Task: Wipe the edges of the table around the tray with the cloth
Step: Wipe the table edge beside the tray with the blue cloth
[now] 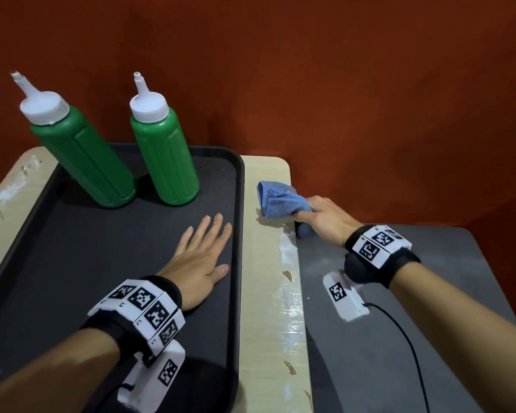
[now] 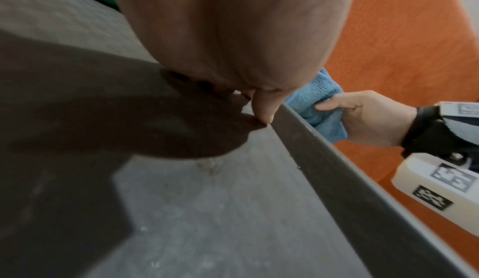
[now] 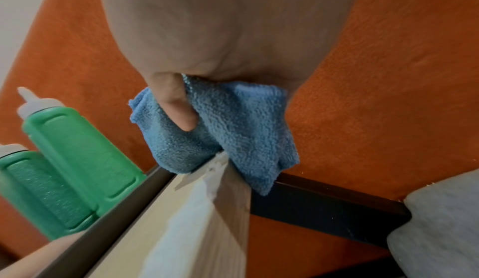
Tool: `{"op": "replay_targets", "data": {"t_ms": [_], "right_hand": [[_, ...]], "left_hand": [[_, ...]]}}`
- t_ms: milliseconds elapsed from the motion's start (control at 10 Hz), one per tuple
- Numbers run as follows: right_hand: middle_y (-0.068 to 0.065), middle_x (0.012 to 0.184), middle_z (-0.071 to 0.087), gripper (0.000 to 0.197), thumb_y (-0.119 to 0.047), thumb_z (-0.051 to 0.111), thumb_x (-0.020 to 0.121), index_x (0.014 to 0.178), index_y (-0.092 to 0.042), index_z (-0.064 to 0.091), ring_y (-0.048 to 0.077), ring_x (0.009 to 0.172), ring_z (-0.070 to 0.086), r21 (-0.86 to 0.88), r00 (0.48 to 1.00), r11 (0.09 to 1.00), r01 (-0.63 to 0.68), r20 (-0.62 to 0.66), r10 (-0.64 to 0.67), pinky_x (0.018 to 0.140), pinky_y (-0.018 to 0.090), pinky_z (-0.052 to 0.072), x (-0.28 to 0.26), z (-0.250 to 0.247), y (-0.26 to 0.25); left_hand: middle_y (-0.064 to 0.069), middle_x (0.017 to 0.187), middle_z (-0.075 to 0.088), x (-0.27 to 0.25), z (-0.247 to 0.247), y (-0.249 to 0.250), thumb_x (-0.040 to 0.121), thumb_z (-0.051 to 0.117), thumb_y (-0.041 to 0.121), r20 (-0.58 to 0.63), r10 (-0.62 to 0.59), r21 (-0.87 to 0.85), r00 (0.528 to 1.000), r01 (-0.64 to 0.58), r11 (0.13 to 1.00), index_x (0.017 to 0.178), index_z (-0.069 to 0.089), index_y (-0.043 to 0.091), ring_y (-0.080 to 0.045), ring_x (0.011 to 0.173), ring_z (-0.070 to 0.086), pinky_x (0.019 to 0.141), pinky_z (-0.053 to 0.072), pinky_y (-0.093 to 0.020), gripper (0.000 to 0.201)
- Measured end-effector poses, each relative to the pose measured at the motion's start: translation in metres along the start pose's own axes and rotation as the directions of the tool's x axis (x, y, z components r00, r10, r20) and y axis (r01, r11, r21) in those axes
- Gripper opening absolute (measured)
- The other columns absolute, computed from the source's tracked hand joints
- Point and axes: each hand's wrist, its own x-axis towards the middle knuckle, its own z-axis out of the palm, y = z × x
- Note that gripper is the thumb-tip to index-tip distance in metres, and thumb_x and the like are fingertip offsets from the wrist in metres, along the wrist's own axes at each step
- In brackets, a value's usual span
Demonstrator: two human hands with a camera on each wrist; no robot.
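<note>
A dark tray (image 1: 239, 234) covers most of a pale wooden table (image 1: 268, 263). My right hand (image 1: 319, 219) grips a bunched blue cloth (image 1: 280, 201) at the table's right edge, near the far corner. In the right wrist view the cloth (image 3: 233, 128) wraps over that edge, with my thumb (image 3: 176, 108) pressed into it. My left hand (image 1: 203, 251) lies flat on the tray floor, fingers straight and spread. In the left wrist view its thumb (image 2: 264, 106) touches the tray beside the rim (image 2: 324, 155). White smears and brown spots (image 1: 289, 281) mark the table's right strip.
Two green squeeze bottles (image 1: 87, 153) (image 1: 164, 153) with white nozzle caps stand at the back of the tray. A lower grey surface (image 1: 399, 338) sits to the right of the table. An orange-red wall (image 1: 340, 84) closes the back. Smears also mark the table's left strip (image 1: 9, 189).
</note>
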Motion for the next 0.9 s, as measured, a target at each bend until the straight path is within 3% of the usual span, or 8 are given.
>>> {"op": "replay_targets", "data": {"t_ms": [200,400,500,600,700,800,900], "right_hand": [[0.004,0.062,0.034,0.03,-0.017,0.053,0.091,0.064,-0.012,0.042,0.012,0.055,0.027,-0.002,0.999,1.0,0.023,0.024,-0.023,0.056,0.031,0.021,-0.021,0.005,-0.002],[-0.001,0.074,0.058,0.022,-0.016,0.049,0.092,0.07,-0.015,0.055,0.014,0.066,0.05,0.127,0.984,0.986,0.109,-0.155,-0.089,0.065,0.032,0.038,0.012,-0.015,-0.015],[0.003,0.083,0.063,0.017,-0.014,0.047,0.092,0.086,-0.011,0.063,0.015,0.072,0.052,0.057,0.977,0.988,0.146,-0.168,-0.135,0.067,0.033,0.04,0.022,-0.012,-0.012],[0.01,0.087,0.067,0.02,-0.012,0.047,0.091,0.097,-0.003,0.065,0.023,0.073,0.057,-0.096,0.989,0.986,0.134,-0.05,-0.139,0.066,0.039,0.043,0.016,-0.003,-0.003],[0.005,0.132,0.062,0.04,-0.02,0.046,0.095,0.133,-0.016,0.056,0.025,0.117,0.057,-0.226,0.99,0.963,0.144,0.028,-0.142,0.096,0.043,0.043,0.008,0.008,0.013],[-0.009,0.16,0.024,0.057,-0.035,0.037,0.096,0.152,-0.032,0.026,0.018,0.148,0.021,-0.374,0.984,0.911,0.173,0.097,-0.147,0.121,0.043,0.018,-0.006,0.02,0.026],[-0.012,0.16,0.02,0.053,-0.022,0.04,0.102,0.152,-0.028,0.026,0.005,0.148,0.013,-0.406,0.969,0.88,0.248,0.121,-0.218,0.121,0.027,0.002,-0.03,0.026,0.026]], "left_hand": [[0.005,0.155,-0.029,0.0,-0.003,0.006,0.102,0.03,0.03,-0.016,-0.025,-0.035,1.0,0.025,0.999,0.151,-0.013,0.023,-0.01,0.142,-0.029,0.119,-0.015,-0.035,0.066],[0.003,0.155,-0.03,0.001,0.0,0.009,0.1,0.034,0.032,-0.023,-0.049,0.021,0.999,0.05,0.999,0.151,-0.015,0.022,-0.013,0.143,-0.029,0.12,-0.013,-0.037,0.071],[0.004,0.156,-0.028,0.002,0.002,0.007,0.1,0.035,0.033,-0.045,-0.04,0.011,0.998,0.041,0.999,0.152,-0.013,0.022,-0.013,0.144,-0.027,0.12,-0.013,-0.037,0.071],[0.004,0.156,-0.027,0.003,0.002,0.006,0.1,0.035,0.034,-0.052,-0.038,0.018,0.998,0.039,0.999,0.152,-0.013,0.022,-0.013,0.144,-0.027,0.12,-0.012,-0.037,0.072],[0.004,0.156,-0.028,0.003,0.002,0.006,0.1,0.035,0.033,-0.047,-0.036,0.02,0.998,0.037,0.999,0.151,-0.013,0.022,-0.013,0.144,-0.028,0.12,-0.013,-0.037,0.072],[0.004,0.156,-0.028,0.002,0.002,0.006,0.1,0.035,0.033,-0.043,-0.033,0.013,0.999,0.033,0.999,0.152,-0.013,0.022,-0.013,0.144,-0.028,0.12,-0.013,-0.037,0.072],[0.003,0.157,-0.027,0.002,0.001,0.007,0.1,0.036,0.033,-0.039,-0.035,0.011,0.999,0.036,0.999,0.152,-0.013,0.022,-0.014,0.144,-0.027,0.121,-0.011,-0.038,0.072]]}}
